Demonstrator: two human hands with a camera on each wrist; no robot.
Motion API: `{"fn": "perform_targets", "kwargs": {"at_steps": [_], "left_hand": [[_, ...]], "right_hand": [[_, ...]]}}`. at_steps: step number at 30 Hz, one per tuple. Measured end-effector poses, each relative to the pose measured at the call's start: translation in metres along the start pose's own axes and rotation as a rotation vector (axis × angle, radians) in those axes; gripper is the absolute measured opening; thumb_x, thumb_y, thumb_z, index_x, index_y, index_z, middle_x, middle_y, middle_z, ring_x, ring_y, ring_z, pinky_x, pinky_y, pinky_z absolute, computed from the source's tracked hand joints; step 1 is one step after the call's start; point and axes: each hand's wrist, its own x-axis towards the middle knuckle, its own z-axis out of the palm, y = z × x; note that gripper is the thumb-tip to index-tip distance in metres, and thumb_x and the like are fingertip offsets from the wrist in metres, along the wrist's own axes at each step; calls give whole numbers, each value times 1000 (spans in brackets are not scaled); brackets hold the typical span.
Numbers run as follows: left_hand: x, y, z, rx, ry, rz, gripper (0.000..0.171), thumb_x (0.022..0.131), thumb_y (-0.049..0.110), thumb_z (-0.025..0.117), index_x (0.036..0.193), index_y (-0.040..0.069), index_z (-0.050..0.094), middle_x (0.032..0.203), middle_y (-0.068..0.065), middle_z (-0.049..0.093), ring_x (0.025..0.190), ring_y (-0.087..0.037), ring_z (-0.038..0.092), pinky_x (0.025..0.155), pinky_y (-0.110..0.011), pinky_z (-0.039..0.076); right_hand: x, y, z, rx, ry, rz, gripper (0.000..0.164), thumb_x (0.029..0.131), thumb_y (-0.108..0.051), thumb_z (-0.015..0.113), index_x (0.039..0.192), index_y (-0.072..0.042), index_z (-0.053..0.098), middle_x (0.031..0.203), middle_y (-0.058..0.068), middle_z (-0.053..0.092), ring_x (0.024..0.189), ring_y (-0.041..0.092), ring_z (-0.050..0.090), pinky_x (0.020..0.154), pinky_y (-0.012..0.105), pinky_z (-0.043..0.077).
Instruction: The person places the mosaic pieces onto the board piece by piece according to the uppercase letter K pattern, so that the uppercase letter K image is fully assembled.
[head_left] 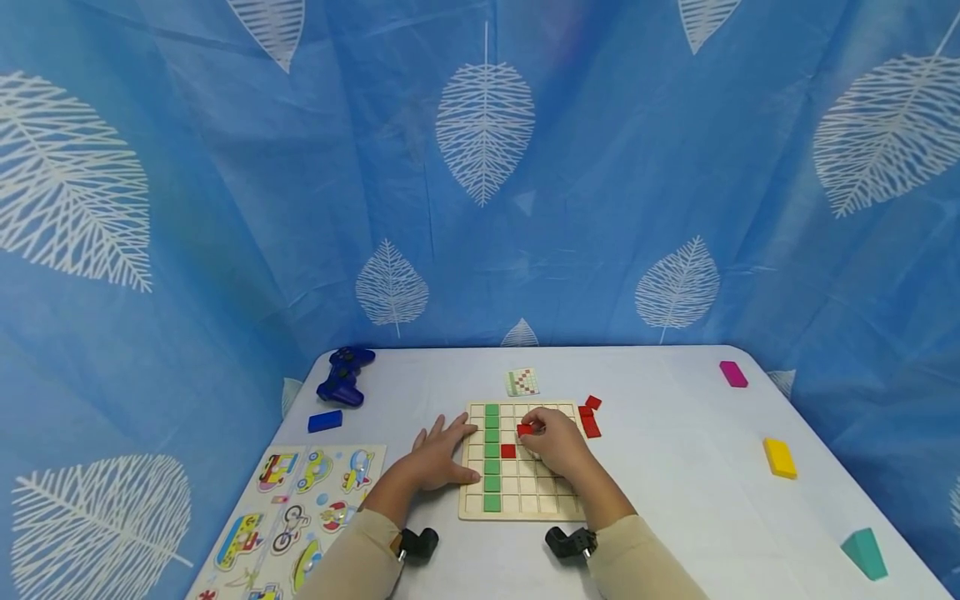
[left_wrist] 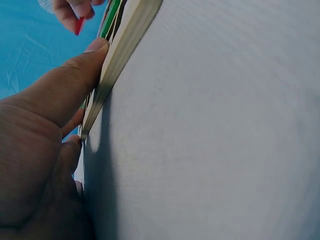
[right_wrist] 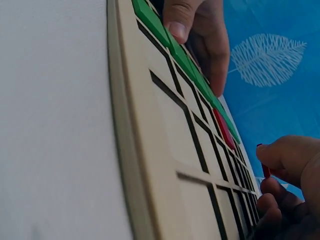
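Blue fabric (head_left: 570,267) printed with white leaf skeletons is hung, slightly creased, around a pale, round-cornered tabletop (head_left: 675,508).

At the left, a flat puzzle board (head_left: 337,460), cut off by the picture's edge and partly covered by a beige sleeve (head_left: 356,554), is filled with colourful vehicle shapes, a bicycle among them. Beyond it are set a smooth blue block (head_left: 325,421) and a dark blue game controller (head_left: 345,377).

The left hand (head_left: 437,460) is spread, its thumb and fingertips rested against the left edge of a square wooden grid board (head_left: 529,503). In that board, the second column from the left is occupied by flat green tiles (head_left: 492,451), and a single red tile (head_left: 508,451) is seated just beside them. Past the far edge, a small patterned card (head_left: 522,382) is laid.

Another red piece (head_left: 524,430) is pinched between thumb and fingers of the right hand (head_left: 558,442), held above the board. Loose red squares (head_left: 590,422) are clustered by its right edge.

Farther right, magenta (head_left: 733,374), yellow (head_left: 780,458) and teal blocks (head_left: 866,553) are spaced well apart.
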Motion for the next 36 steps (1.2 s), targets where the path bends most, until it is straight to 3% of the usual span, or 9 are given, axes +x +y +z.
{"fn": "perform_targets", "kwargs": {"at_steps": [5,14,28,36], "left_hand": [[0,1,1,1,-3,-1,89,82,50,87,158,28,46,176,3,20,164,-38,2,128,-65,3],[0,1,2,-1,-2,-9,89,82,49,88,158,29,46,176,3,20,164,-37,2,129,-65,3],[0,2,2,-2,7,-13,89,81,49,88,158,29,46,176,3,20,164,-37,1,128,-66,2],[-1,2,1,-3,8,-10,89,82,48,88,158,28,46,176,2,20,164,-38,1,128,-65,2]], "right_hand": [[1,1,8,9,-5,61,20,89,-15,81,107,-15,73,99,2,63,93,21,56,78,35,51],[1,0,10,-15,13,94,19,88,-13,82,106,-14,73,98,4,61,91,22,55,76,34,50],[0,-1,10,-44,26,65,20,89,-12,81,108,-14,75,101,4,61,92,22,54,79,37,50],[0,3,7,23,-1,60,21,90,-14,81,109,-15,73,99,2,61,90,20,55,79,36,49]]}}
